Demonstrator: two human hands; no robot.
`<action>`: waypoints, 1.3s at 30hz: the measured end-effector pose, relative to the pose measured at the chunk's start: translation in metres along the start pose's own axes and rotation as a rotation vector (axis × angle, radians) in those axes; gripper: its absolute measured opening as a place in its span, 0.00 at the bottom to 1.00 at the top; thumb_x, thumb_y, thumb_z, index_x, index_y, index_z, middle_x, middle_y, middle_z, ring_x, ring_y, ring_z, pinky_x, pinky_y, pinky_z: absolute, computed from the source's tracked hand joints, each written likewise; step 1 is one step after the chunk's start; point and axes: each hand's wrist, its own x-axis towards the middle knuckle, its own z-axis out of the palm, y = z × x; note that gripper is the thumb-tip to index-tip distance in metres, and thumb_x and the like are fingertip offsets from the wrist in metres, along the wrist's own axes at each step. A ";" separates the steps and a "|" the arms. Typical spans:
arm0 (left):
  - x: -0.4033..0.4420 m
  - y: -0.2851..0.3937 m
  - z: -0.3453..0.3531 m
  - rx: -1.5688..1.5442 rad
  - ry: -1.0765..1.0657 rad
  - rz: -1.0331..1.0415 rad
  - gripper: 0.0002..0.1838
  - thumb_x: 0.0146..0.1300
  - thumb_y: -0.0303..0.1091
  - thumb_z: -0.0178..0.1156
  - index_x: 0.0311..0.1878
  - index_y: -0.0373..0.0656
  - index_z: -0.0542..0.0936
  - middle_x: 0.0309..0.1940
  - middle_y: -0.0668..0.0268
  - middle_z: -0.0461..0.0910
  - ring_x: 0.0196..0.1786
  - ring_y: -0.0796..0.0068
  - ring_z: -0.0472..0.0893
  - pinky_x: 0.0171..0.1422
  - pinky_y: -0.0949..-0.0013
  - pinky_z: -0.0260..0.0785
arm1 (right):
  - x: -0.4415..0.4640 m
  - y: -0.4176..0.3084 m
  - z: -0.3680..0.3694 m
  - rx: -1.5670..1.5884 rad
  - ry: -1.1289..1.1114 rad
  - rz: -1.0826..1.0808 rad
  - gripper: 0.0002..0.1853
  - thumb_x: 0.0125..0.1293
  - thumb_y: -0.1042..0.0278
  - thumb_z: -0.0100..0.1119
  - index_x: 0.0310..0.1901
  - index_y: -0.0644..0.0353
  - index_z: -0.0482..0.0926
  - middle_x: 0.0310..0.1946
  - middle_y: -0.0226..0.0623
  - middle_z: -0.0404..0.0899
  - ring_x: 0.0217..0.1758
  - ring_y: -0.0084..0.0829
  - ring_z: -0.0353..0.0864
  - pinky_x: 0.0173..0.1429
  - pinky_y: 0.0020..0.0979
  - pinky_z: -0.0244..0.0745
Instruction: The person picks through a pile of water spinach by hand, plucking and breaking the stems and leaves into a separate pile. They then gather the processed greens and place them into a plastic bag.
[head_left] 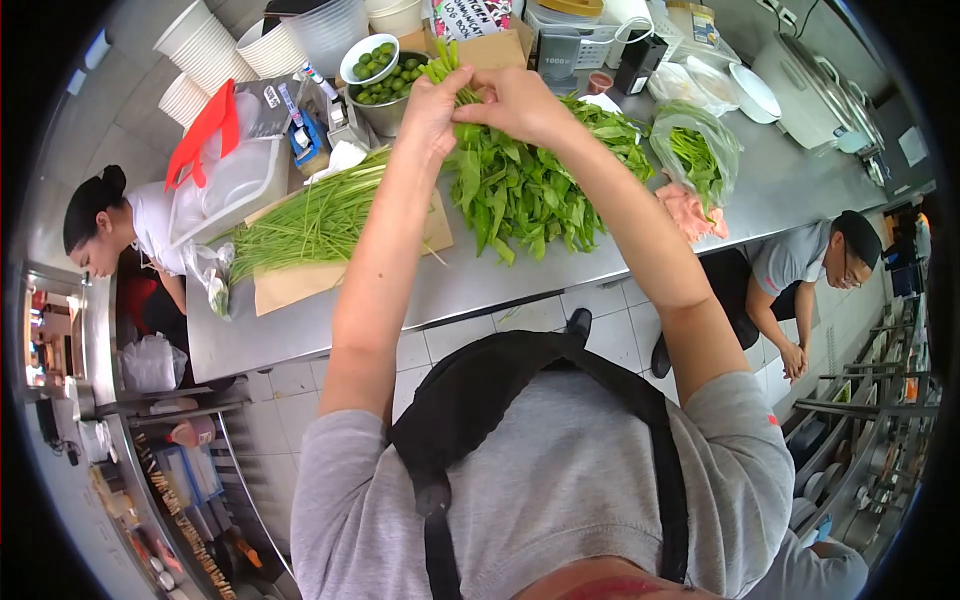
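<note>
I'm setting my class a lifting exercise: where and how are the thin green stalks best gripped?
Grip the thin green stalks probably around the middle, from the near edge of the table, hand across their length. They lie roughly side by side, a clear tub stands behind their left part, and the left forearm passes in front of their right end.

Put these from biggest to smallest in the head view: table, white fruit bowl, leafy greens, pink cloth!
1. Table
2. Leafy greens
3. Pink cloth and white fruit bowl: too close to rank
</note>
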 end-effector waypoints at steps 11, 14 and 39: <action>-0.014 0.037 0.016 0.028 -0.410 -0.186 0.21 0.58 0.45 0.53 0.51 0.43 0.68 0.48 0.65 0.69 0.48 0.72 0.69 0.50 0.65 0.61 | 0.001 0.046 -0.015 1.062 -0.336 0.286 0.10 0.57 0.67 0.54 0.38 0.63 0.74 0.32 0.30 0.77 0.34 0.19 0.76 0.38 0.21 0.74; -0.009 0.043 0.013 0.117 -0.303 -0.178 0.24 0.58 0.46 0.53 0.54 0.42 0.66 0.52 0.63 0.67 0.52 0.69 0.67 0.52 0.62 0.59 | -0.003 0.061 -0.016 1.309 -0.320 0.286 0.11 0.56 0.66 0.55 0.38 0.63 0.74 0.32 0.32 0.77 0.34 0.23 0.77 0.41 0.25 0.74; -0.028 -0.015 0.038 0.542 -0.317 -0.042 0.04 0.48 0.26 0.61 0.26 0.40 0.75 0.18 0.75 0.72 0.20 0.90 0.67 0.24 0.85 0.55 | -0.058 0.125 -0.065 1.658 0.411 0.397 0.12 0.52 0.61 0.57 0.33 0.60 0.74 0.28 0.34 0.76 0.28 0.29 0.75 0.33 0.31 0.72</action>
